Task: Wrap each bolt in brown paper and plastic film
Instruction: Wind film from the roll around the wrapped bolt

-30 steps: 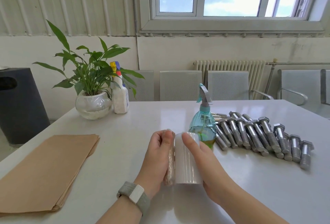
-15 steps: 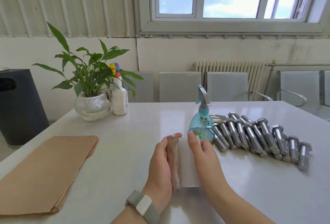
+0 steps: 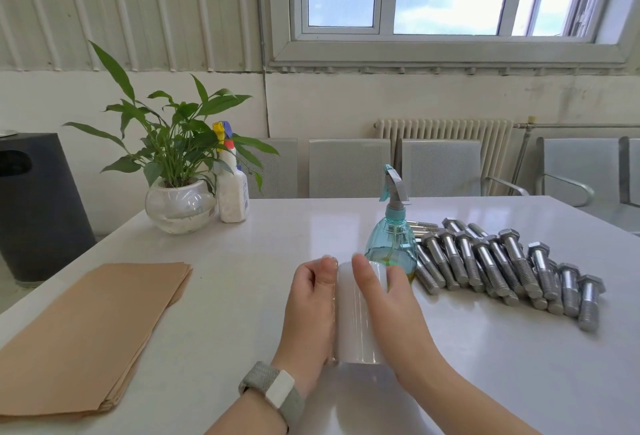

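At lower centre the left hand (image 3: 309, 310) curls around a paper-wrapped bolt (image 3: 333, 299), mostly hidden, while the right hand (image 3: 388, 310) clasps the film roll (image 3: 358, 322) touching it; film likely clings and slips, so grip the bolt's ends; beyond right lie heavy bare bolts (image 3: 502, 268).

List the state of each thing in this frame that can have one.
Left hand: fingers curled round the wrapped bolt, holding it against the roll.
Right hand: fingers curled over the film roll.
Film roll: on its side between both hands.
Wrapped bolt: mostly hidden.
Brown paper stack: flat, untouched.
Bare bolts: lying unwrapped in a row.
Teal spray bottle: upright, partly filled.
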